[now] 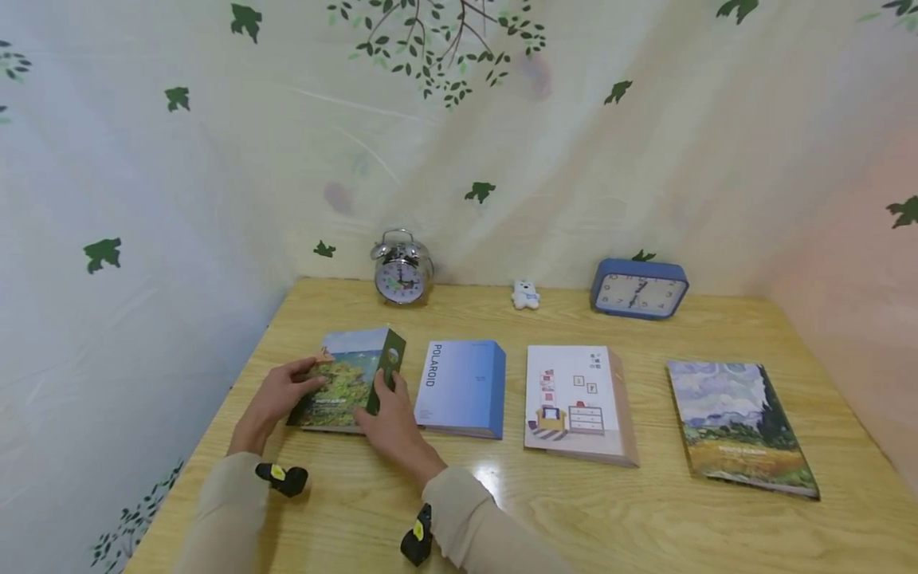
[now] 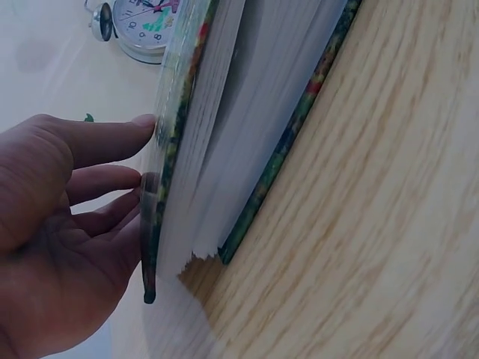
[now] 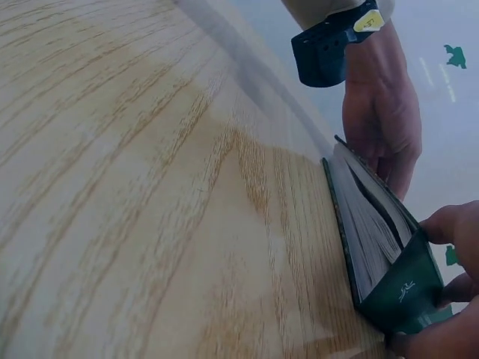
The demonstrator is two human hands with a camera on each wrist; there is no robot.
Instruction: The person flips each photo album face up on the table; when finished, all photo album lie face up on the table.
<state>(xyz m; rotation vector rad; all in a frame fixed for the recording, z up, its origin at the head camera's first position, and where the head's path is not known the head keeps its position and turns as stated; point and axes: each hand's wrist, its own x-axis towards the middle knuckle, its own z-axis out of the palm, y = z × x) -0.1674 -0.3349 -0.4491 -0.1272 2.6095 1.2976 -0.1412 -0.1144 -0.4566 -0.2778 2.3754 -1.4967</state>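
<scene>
the thick landscape-painted hardcover point(image 1: 344, 379) lies on the desk point(image 1: 351, 510) left of the blue polaroid book point(image 1: 459, 391), its green spine point(image 1: 397, 341) facing right. the right grip point(image 1: 393, 418) holds that spine between thumb and fingers; the left grip point(image 1: 280, 392), loosely spread, rests fingertips on the cover, probably to steady the opposite side.

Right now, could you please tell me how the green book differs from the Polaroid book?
The left hand touches and the right hand grips the green book; the Polaroid book is untouched. The green book's cover shows a landscape; the Polaroid book's is a blue gradient with dark lettering. The green book's spine is dark green, the Polaroid book's blue. Both are thick, with spines on the right.
</scene>
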